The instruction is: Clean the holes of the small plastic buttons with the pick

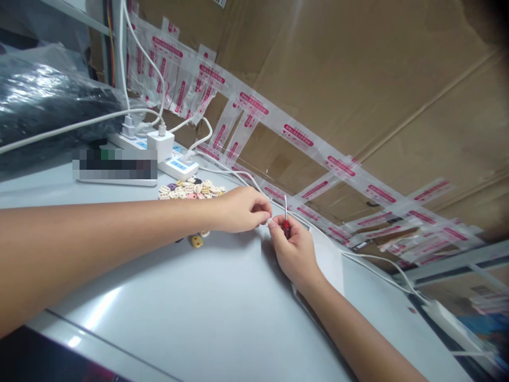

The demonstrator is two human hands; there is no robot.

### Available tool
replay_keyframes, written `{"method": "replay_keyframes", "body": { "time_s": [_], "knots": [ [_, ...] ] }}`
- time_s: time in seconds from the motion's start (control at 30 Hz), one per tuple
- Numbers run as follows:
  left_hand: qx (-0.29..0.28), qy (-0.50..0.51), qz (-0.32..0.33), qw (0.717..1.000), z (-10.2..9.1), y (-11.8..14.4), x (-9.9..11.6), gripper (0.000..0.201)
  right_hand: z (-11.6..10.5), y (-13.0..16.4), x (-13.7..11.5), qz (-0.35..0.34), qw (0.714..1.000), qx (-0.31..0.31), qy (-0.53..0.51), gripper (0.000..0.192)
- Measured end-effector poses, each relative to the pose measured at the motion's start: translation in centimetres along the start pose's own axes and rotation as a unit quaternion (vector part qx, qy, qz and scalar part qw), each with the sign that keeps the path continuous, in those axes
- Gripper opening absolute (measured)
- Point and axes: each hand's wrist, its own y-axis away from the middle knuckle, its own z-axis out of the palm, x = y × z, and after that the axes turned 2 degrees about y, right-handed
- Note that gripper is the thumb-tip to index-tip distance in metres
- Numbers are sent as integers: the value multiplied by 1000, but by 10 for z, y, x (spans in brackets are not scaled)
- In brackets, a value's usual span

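Note:
My left hand [244,209] and my right hand [296,246] meet above the table. Their fingertips pinch a small white piece [269,220], mostly covered, whose kind I cannot make out. A small screwdriver [286,225] with a red handle is also gripped in my right hand, its thin metal shaft pointing up. Beside and behind my left forearm lies a pile of small oval pieces with holes [185,190], in cream, yellow, pink, purple and black. One yellow piece [196,242] lies on the near side of that forearm, close to a few others that it partly hides.
White power strips [178,167] with a plugged-in charger [160,144] and cables stand at the back left of the table [191,313]. A blurred-out flat object [116,165] lies before them. Dark plastic-wrapped goods [51,101] are at left. Taped cardboard [358,95] rises behind. A white flat item [333,262] lies under my right arm.

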Motion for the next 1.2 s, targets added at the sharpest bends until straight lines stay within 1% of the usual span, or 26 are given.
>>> {"method": "replay_keyframes", "body": {
  "time_s": [0.13, 0.27, 0.33, 0.5, 0.67, 0.87, 1.2],
  "knots": [
    [4, 17, -30, 999, -2, 1, 1, 17, 0, 0, 0, 11, 1000, 4, -26, 24],
    [27, 58, -66, 996, -4, 0, 0, 15, 0, -1, 1, 21, 999, 7, -46, 25],
    [24, 71, -62, 995, -4, 0, -2, 15, 0, -2, 2, 22, 998, 3, -50, 26],
    [-24, 69, -34, 997, -1, 0, -4, 13, 0, -2, 4, 18, 997, -14, -69, 30],
    [-22, 56, -38, 997, 0, 0, -2, 9, 0, -1, 4, 15, 997, -29, -74, 32],
    [-15, 35, -34, 999, -2, 0, -3, 12, 0, -1, 4, 26, 995, -32, -87, 36],
    [-25, 36, -36, 998, -4, 1, -3, 13, -1, -1, 5, 33, 993, -37, -105, 34]
  ]
}}
